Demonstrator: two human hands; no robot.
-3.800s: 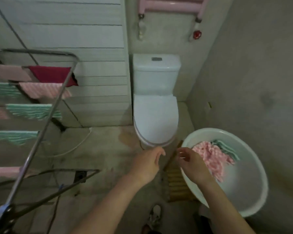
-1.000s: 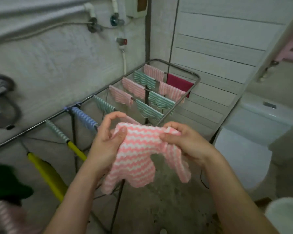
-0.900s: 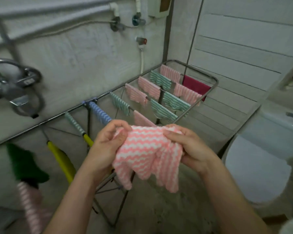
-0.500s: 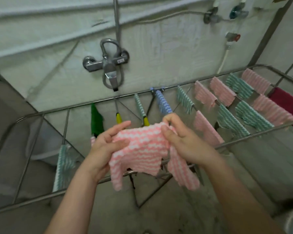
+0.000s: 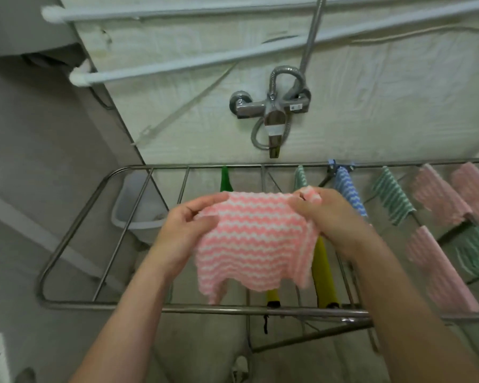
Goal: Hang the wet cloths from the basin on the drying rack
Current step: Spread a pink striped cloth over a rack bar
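The pink-and-white zigzag cloth (image 5: pixel 255 239) is held up in the air over the drying rack (image 5: pixel 177 309), spread between the two hands and touching no rod that I can make out. The left hand (image 5: pixel 183 228) pinches its upper left corner between thumb and curled fingers (image 5: pixel 205 201). The right hand (image 5: pixel 335 217) has the upper right corner bunched in its own curled fingers (image 5: pixel 302 208). Below the fingers the cloth sags in a soft wavy curtain with an uneven lower edge, so it looks thin, limp and light, though probably a little heavier and clingier for being wet. It has no stiffness to hold a shape, so the top corners seem the right place to hold it: kept taut there, it should drape evenly over a rod. A one-handed hold would likely let it fold on itself.

Just behind the right fingers hang a blue striped cloth (image 5: pixel 349 192) and a yellow cloth (image 5: pixel 322 272). To the left of the left fingers a bare rod (image 5: pixel 118 244) looks free.
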